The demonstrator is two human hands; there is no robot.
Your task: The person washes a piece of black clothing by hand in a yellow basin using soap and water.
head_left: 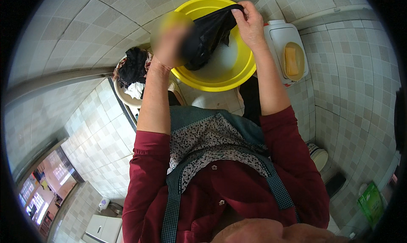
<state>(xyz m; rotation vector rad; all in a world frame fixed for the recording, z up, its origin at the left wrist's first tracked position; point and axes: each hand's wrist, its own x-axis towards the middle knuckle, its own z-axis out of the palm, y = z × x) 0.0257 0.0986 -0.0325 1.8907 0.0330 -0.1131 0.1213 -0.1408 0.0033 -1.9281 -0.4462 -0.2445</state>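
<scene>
A wet-looking black garment [208,37] is stretched over a yellow plastic basin [220,85] with cloudy water in the bottom. My right hand [250,26] pinches its upper edge between thumb and fingers at the basin's far right rim. The lower part of the cloth hangs down inside the basin. At the left rim, my left hand [171,43] is against the bunched side of the garment. A blur covers its fingers, so I cannot see how they hold the cloth.
Right of the basin stands a white lidded container [277,31], bearing an oval dish [300,75] with a yellow soap bar [291,60]. A white tub [127,99] of dark and white laundry [135,65] stands on the left. Tiled walls [347,52] close in around.
</scene>
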